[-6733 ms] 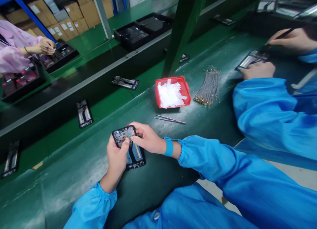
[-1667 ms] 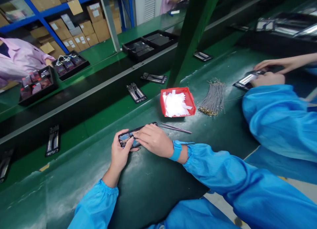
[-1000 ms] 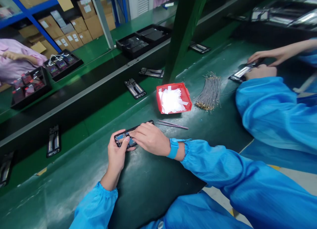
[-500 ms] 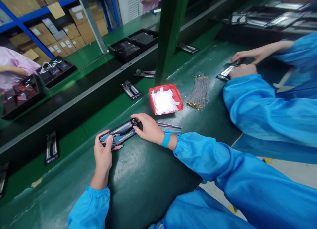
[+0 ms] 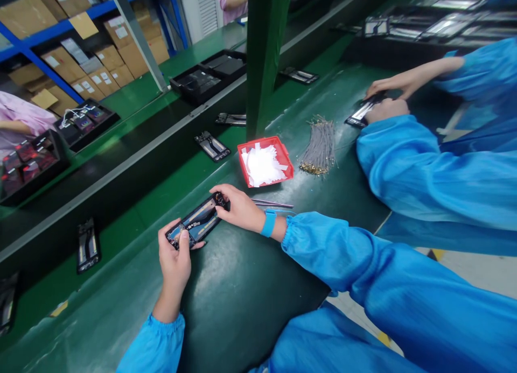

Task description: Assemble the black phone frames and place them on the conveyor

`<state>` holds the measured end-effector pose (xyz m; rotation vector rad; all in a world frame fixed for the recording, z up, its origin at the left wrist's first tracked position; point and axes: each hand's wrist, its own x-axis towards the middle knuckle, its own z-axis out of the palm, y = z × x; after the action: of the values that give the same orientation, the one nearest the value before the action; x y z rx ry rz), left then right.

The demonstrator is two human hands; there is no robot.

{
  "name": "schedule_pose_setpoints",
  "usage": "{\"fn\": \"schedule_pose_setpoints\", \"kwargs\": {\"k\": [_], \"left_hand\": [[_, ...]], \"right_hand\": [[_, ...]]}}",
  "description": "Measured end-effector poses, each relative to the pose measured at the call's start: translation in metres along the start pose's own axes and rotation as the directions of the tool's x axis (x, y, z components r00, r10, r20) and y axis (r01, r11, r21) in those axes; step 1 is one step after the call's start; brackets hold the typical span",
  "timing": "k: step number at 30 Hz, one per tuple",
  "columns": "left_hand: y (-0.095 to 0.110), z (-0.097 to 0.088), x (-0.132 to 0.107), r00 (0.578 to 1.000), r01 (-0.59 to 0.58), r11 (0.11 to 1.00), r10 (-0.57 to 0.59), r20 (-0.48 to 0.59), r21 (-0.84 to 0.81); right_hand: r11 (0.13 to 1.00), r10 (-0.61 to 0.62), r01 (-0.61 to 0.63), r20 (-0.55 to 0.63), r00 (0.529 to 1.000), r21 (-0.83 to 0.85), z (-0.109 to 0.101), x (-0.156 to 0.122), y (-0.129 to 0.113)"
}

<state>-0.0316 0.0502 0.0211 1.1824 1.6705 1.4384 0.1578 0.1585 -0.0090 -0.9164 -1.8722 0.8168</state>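
Observation:
An opened phone body (image 5: 205,218), its circuit board and inner strips showing, is held at a slant above the green work surface. My left hand (image 5: 176,252) grips its near-left end, thumb on top over the board. At the upper-right end, my right hand (image 5: 238,206) pinches the edge between thumb and fingers; a blue band circles that wrist. Just beyond the right hand lie tweezers (image 5: 272,203), partly hidden by it. A red bin (image 5: 287,171) of white paper-like strips stands past them, beside a bundle of thin grey cables (image 5: 321,141) with gold-coloured ends.
More phone bodies (image 5: 212,146) lie along the sunken green strip beyond. A green post (image 5: 264,66) rises behind the bin. At right, a co-worker's hands (image 5: 388,106) hold another phone body near a loaded black tray (image 5: 363,50). Black trays (image 5: 205,96) stand on the far bench.
My left hand and its end of the phone body have moved slightly right and down, turning the phone body more steeply. My right hand keeps its grip. The whole view has shifted a little.

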Motion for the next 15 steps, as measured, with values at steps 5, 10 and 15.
{"fn": "schedule_pose_setpoints", "kwargs": {"k": [5,10,15], "left_hand": [[0.001,0.004,-0.008,0.999,-0.028,0.997,0.03,-0.026,0.07],[0.001,0.013,-0.019,0.994,-0.09,0.987,0.097,-0.049,0.131],[-0.001,0.023,-0.032,0.987,-0.13,0.973,0.146,-0.073,0.19]], "right_hand": [[1.0,0.02,-0.019,0.019,1.0,-0.016,-0.002,-0.003,-0.007],[0.998,0.049,-0.05,-0.01,0.999,-0.047,0.002,-0.007,-0.019],[0.99,0.12,-0.123,-0.04,0.992,-0.075,0.011,-0.015,-0.035]]}}
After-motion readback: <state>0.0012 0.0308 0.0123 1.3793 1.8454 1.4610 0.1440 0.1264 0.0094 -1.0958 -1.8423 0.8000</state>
